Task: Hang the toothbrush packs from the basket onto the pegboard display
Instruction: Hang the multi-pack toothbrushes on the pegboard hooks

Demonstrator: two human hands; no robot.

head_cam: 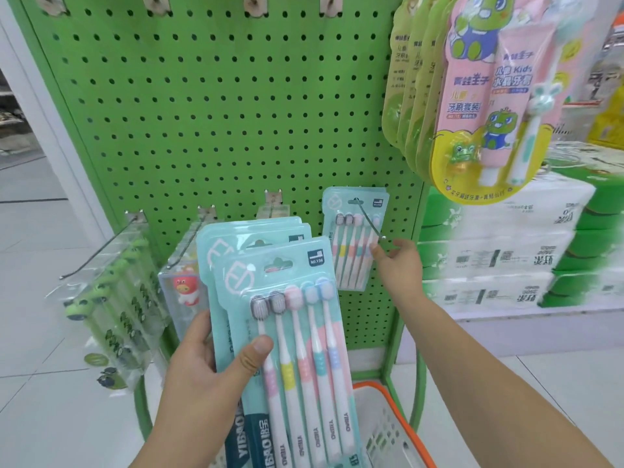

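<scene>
My left hand (pixel 209 376) grips a fanned stack of teal toothbrush packs (pixel 287 298), thumb across the front pack. One more teal pack (pixel 351 238) hangs on a metal hook (pixel 371 221) low on the green pegboard (pixel 219 113). My right hand (pixel 398 261) reaches to that hanging pack, fingertips at its right edge just under the hook's tip; I cannot tell whether it pinches the pack. The white basket with an orange rim (pixel 395 423) sits on the floor below, mostly hidden by the stack.
Kids' toothbrush-and-toothpaste sets (pixel 483 96) hang at the upper right, jutting forward. Frog-themed packs (pixel 114 298) and a clear pack with a red duck (pixel 184 285) hang on hooks at the lower left. Green-and-white cartons (pixel 506 251) are stacked at the right.
</scene>
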